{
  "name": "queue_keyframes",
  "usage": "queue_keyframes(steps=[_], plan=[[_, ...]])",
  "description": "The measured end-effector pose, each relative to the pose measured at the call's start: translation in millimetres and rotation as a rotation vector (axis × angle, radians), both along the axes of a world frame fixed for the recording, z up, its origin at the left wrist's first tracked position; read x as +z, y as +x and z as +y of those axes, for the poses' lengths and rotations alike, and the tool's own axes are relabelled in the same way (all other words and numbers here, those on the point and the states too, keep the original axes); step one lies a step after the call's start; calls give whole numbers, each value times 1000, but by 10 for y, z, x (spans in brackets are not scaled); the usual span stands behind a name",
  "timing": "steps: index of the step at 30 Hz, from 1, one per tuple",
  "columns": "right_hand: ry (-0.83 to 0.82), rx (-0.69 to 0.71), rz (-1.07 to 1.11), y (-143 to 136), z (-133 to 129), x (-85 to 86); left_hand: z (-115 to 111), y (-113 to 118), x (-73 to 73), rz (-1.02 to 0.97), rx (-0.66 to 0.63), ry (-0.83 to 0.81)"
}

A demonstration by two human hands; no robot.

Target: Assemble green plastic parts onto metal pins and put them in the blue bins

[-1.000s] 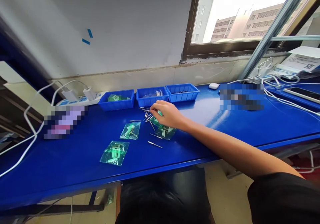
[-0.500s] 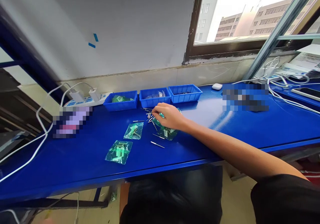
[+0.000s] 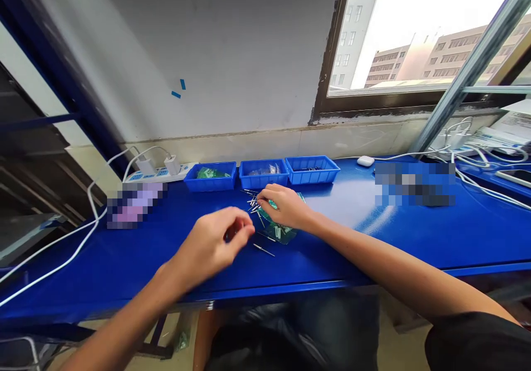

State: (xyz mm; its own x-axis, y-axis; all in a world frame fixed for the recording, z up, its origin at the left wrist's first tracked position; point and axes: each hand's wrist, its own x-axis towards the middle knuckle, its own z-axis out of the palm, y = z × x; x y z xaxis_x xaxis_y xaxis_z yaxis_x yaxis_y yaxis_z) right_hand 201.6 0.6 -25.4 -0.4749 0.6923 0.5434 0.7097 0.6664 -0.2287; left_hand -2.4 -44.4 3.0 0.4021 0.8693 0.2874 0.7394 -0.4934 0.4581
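My right hand (image 3: pixel 286 208) is closed, its fingertips down at a small heap of silver pop rivets (image 3: pixel 252 202); anything pinched there is hidden. Under that hand lie green-tinted clear bags (image 3: pixel 282 235) with white plugs and metal pieces inside. To the left, my left hand (image 3: pixel 215 235) hovers over the table with fingers curled and thumb drawn toward the index finger. What it holds, if anything, does not show. One loose rivet (image 3: pixel 264 250) lies nearer the table's front edge. The left hand and forearm cover the area where two small filled bags lay.
Behind the hands stand three blue bins: a left bin (image 3: pixel 209 187) with green bags, a middle bin (image 3: pixel 263 183) with clear bags, a right bin (image 3: pixel 313 178) with dark small parts. A power strip (image 3: pixel 188 172), white cables and a white earbud case (image 3: pixel 365 161) lie on the blue table (image 3: pixel 352 244).
My left hand has come into view from the lower left and reached over the bags. The right hand stays at the rivet heap. The camera view has shifted slightly.
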Motion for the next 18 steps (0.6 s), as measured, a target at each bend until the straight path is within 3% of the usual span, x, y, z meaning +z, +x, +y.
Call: queue_keyframes(steps=[4,7,15,18], plan=[[43,-26,3,10,2,25,432,126,43,58,-159,156],[75,-51,18,35,22,34,610,207,59,94,-248,249],[56,2,-10,2,-16,18,515,204,-104,-27,-214,246],[57,22,-13,-23,-38,11,491,190,-59,-16,-164,230]])
